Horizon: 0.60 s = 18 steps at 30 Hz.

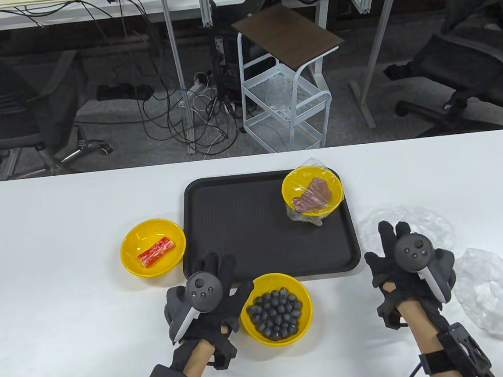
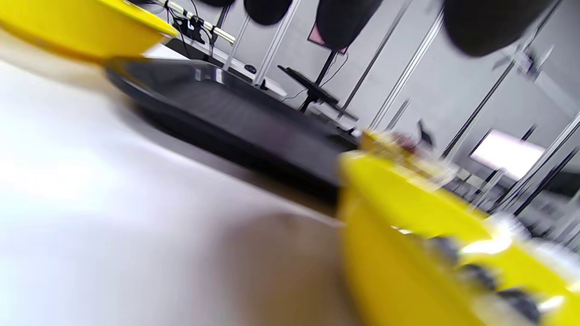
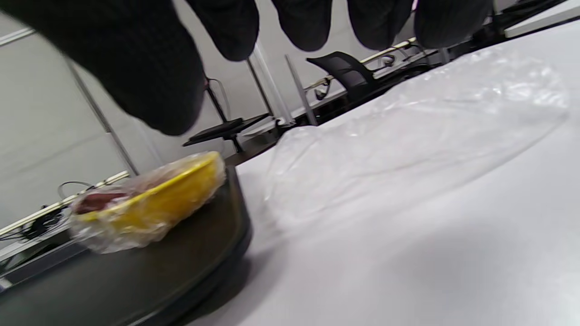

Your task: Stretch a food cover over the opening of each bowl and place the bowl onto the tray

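A black tray (image 1: 246, 224) lies mid-table; at its far right corner sits a yellow bowl of meat (image 1: 312, 190) with a clear cover stretched over it, also seen as the covered bowl (image 3: 149, 203). An uncovered yellow bowl of dark berries (image 1: 276, 308) stands just in front of the tray, and a yellow bowl with a crab stick (image 1: 153, 247) stands left of it. My left hand (image 1: 211, 284) hovers with spread fingers beside the berry bowl (image 2: 408, 235), holding nothing. My right hand (image 1: 397, 246) reaches, fingers straight, over a clear food cover (image 1: 430, 221), which shows as cover (image 3: 408, 131).
A second crumpled clear cover (image 1: 493, 290) lies at the right near the table's front. Beyond the table's far edge stand a white wire cart (image 1: 286, 106), office chairs and cables on the floor.
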Each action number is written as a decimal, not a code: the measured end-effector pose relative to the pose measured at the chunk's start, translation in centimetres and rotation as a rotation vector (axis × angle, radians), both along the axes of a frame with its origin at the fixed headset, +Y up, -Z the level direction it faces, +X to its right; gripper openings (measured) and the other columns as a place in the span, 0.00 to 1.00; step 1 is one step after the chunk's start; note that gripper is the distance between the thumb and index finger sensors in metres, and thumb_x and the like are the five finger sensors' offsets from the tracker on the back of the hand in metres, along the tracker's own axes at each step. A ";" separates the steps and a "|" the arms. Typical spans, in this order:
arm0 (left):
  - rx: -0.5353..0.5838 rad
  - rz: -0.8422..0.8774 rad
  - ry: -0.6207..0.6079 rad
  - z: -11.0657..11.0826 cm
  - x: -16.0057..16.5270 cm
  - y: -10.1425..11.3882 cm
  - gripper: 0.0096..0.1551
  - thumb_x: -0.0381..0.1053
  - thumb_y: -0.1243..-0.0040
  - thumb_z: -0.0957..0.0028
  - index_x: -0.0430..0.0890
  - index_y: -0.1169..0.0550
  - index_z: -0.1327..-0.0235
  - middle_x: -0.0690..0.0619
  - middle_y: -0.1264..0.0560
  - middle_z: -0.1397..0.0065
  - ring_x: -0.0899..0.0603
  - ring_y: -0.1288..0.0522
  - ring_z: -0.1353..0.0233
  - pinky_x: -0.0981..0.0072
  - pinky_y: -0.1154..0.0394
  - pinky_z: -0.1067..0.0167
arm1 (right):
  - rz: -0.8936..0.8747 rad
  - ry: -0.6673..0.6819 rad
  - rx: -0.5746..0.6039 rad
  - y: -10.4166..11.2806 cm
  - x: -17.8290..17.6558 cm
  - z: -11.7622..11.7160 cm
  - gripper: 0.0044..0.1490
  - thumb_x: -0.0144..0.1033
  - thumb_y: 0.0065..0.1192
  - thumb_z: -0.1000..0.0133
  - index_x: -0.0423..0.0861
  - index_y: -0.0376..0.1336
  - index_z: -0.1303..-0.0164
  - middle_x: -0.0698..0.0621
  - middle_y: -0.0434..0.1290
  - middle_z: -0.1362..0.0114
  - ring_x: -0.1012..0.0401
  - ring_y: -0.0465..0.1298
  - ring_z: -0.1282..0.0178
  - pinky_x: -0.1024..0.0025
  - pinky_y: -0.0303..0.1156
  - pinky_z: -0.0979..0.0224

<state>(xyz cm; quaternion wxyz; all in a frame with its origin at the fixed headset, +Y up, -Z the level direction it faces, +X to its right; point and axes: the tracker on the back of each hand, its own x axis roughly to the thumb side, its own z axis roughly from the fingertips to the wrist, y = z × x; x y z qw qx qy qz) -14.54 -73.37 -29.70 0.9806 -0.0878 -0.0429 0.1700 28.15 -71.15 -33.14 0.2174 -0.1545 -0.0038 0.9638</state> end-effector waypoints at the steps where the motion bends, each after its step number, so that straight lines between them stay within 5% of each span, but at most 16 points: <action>1: -0.055 -0.060 -0.013 -0.1 -0.1 -0.3 0.55 0.86 0.58 0.58 0.68 0.48 0.14 0.53 0.63 0.08 0.35 0.68 0.11 0.29 0.63 0.22 | 0.010 -0.005 -0.073 -0.4 0.1 -0.5 0.59 0.45 0.77 0.50 0.56 0.43 0.15 0.45 0.40 0.11 0.34 0.40 0.14 0.33 0.47 0.22; 5: -0.101 -0.241 0.031 -0.2 -0.5 -1.3 0.56 0.88 0.66 0.61 0.71 0.58 0.16 0.58 0.74 0.13 0.39 0.80 0.15 0.31 0.74 0.26 | 0.077 -0.094 -0.209 -2.7 0.4 -2.6 0.59 0.41 0.76 0.49 0.62 0.40 0.18 0.53 0.37 0.11 0.43 0.36 0.12 0.40 0.40 0.17; 11: -0.122 -0.280 0.084 0.1 -1.0 -1.1 0.56 0.88 0.69 0.61 0.70 0.62 0.18 0.59 0.76 0.14 0.42 0.83 0.17 0.33 0.79 0.29 | 0.181 -0.154 -0.273 -4.1 -0.2 -4.0 0.47 0.38 0.73 0.47 0.60 0.51 0.19 0.54 0.54 0.13 0.49 0.52 0.12 0.47 0.50 0.14; 18: -0.138 -0.301 0.118 0.2 -1.5 -0.9 0.56 0.88 0.70 0.61 0.70 0.63 0.19 0.60 0.78 0.15 0.43 0.86 0.19 0.35 0.81 0.30 | 0.196 -0.250 -0.010 -3.0 -0.1 -2.7 0.28 0.36 0.71 0.49 0.49 0.73 0.36 0.46 0.80 0.35 0.47 0.80 0.36 0.52 0.76 0.34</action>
